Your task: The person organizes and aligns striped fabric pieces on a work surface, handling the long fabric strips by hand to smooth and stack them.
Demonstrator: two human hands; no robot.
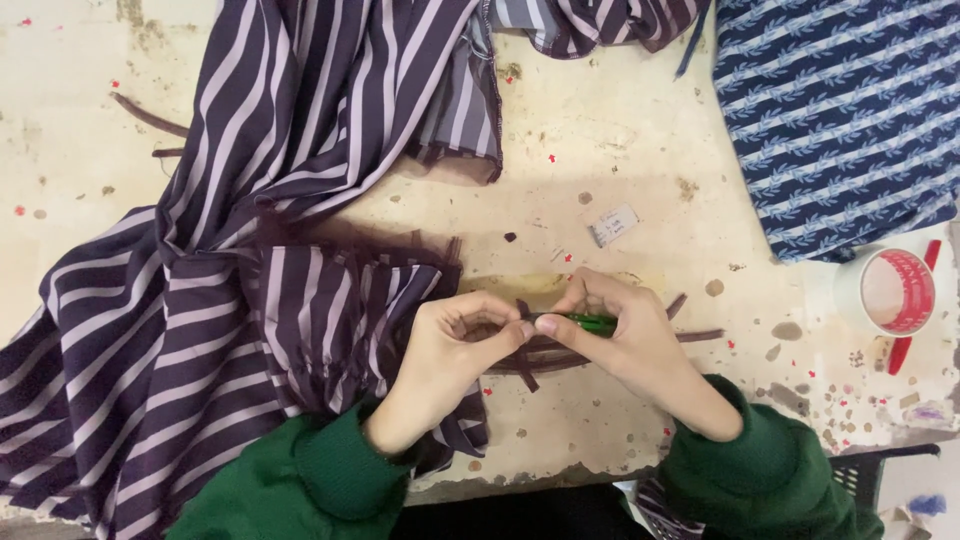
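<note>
Bottom edge of frame: two green sleeves (300,480) come in, one per hand. The table (600,150) edge runs along the bottom, chipped and stained.

Left hand (445,365), lower centre: fingers curled and pressed together, pinching the end of a dark fabric strip (540,355) against the thumb. Wrist lies over the striped cloth's ruffled edge.

Right hand (625,335), just right of it: fingers closed around a small green tool (590,322), tip pointing left and meeting the left hand's fingertips. What kind of tool, can't tell; mostly hidden in the grip.

More dark strips fan out under both hands, ends sticking out right of the right hand at mid-frame.

Purple-and-white striped cloth (200,300) covers the left half, bottom left up to the top centre. Its frayed hem ends just left of the hands.

Open table: a bare patch from centre to centre right, above the hands, with only a small white label (612,225) and red specks on it.

Right edge, mid-height: roll of tape (893,292) with red print, red handle (915,310) beneath it.

Upper right corner: blue patterned cloth (840,120), well apart from the hands.
</note>
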